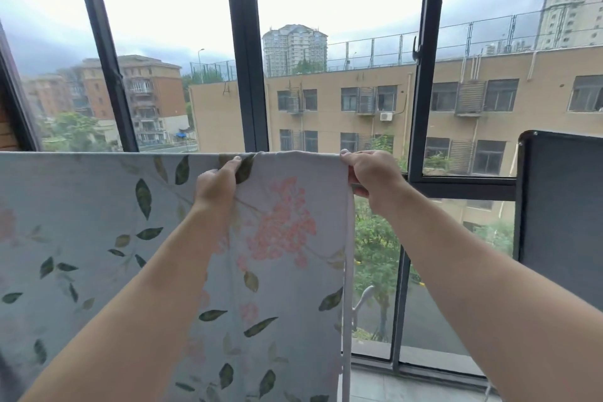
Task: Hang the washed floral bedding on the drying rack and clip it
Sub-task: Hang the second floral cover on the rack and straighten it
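The floral bedding (98,238) hangs draped, its top fold running left to right before the window (326,42). Left hand (217,181) and right hand (370,174) each pinch that top edge.

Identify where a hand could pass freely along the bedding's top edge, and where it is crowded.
Free: the top edge of the floral bedding left of the left hand; the gap between the right hand and the dark panel. Crowded: its right end, where both hands grip.

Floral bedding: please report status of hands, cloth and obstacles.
Left hand pinches floral bedding near top fold; right hand grips its right top corner. Bedding hangs draped, no clip visible. Dark panel at right, apart.
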Available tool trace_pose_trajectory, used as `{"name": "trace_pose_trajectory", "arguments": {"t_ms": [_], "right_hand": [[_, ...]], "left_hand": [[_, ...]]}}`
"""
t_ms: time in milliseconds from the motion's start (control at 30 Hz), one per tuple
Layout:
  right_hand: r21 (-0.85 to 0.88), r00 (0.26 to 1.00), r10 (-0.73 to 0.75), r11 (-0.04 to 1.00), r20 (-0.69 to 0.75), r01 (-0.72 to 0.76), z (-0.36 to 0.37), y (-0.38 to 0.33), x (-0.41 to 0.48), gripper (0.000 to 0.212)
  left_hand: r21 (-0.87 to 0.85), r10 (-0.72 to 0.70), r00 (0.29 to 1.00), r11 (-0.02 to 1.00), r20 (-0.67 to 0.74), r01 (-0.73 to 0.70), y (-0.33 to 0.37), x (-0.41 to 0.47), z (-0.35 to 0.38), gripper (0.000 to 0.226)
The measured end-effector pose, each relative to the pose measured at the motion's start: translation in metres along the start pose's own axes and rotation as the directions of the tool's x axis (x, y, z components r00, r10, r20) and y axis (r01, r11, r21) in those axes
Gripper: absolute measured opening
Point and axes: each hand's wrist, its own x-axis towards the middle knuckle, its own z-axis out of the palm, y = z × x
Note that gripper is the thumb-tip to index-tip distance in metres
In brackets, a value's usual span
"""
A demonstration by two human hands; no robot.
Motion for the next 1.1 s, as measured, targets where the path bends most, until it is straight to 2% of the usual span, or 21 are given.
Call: {"name": "trace_pose_trajectory", "arguments": {"t_ms": [67, 167, 300, 433, 533, 600, 700, 800, 967, 1100], "right_hand": [[0.012, 1.000, 0.016, 1.000, -0.003, -0.016, 0.001, -0.001, 0.001, 0.012], [0.012, 1.000, 0.025, 1.000, 0.000, -0.025, 0.002, -0.003, 0.001, 0.015], [-0.004, 1.000, 0.024, 1.000, -0.001, -0.024, -0.001, -0.002, 0.004, 0.022], [-0.078, 0.999, 0.041, 0.996, 0.016, -0.040, -0.004, -0.002, 0.007, 0.032], [-0.113, 0.994, 0.045, 0.993, 0.099, -0.034, -0.005, -0.004, 0.006, 0.046], [-0.079, 0.993, 0.026, 0.997, 0.112, -0.017, -0.003, -0.005, 0.005, 0.042], [-0.026, 0.998, 0.036, 0.999, 0.056, -0.035, -0.006, -0.007, 0.007, 0.031], [-0.020, 0.998, 0.054, 0.998, 0.036, -0.053, -0.011, -0.007, 0.010, 0.020], [-0.086, 0.994, 0.081, 0.993, 0.077, -0.075, -0.011, -0.007, 0.007, 0.029], [-0.054, 0.991, 0.076, 0.996, 0.106, -0.071, -0.010, -0.007, 0.006, 0.019]], "left_hand": [[-0.101, -0.089, 0.982, 0.989, 0.167, 0.106, 0.006, 0.000, -0.006, 0.021], [-0.199, -0.095, 0.897, 0.960, 0.432, 0.197, 0.014, 0.000, -0.011, 0.015], [-0.183, -0.135, 0.825, 0.943, 0.549, 0.276, 0.018, 0.001, -0.008, 0.017], [-0.181, -0.134, 0.819, 0.943, 0.558, 0.278, 0.021, 0.002, 0.001, 0.024], [-0.199, -0.121, 0.819, 0.940, 0.560, 0.275, 0.020, 0.003, 0.005, 0.006], [-0.206, -0.123, 0.822, 0.938, 0.556, 0.280, 0.020, 0.004, 0.005, 0.007], [-0.186, -0.154, 0.814, 0.934, 0.560, 0.305, 0.022, 0.002, 0.004, 0.020], [-0.186, -0.141, 0.814, 0.938, 0.564, 0.292, 0.027, -0.002, 0.007, 0.017], [-0.172, -0.142, 0.801, 0.941, 0.581, 0.292, 0.027, -0.007, 0.009, 0.021], [-0.166, -0.149, 0.779, 0.936, 0.609, 0.309, 0.028, -0.010, 0.008, 0.022]]}}
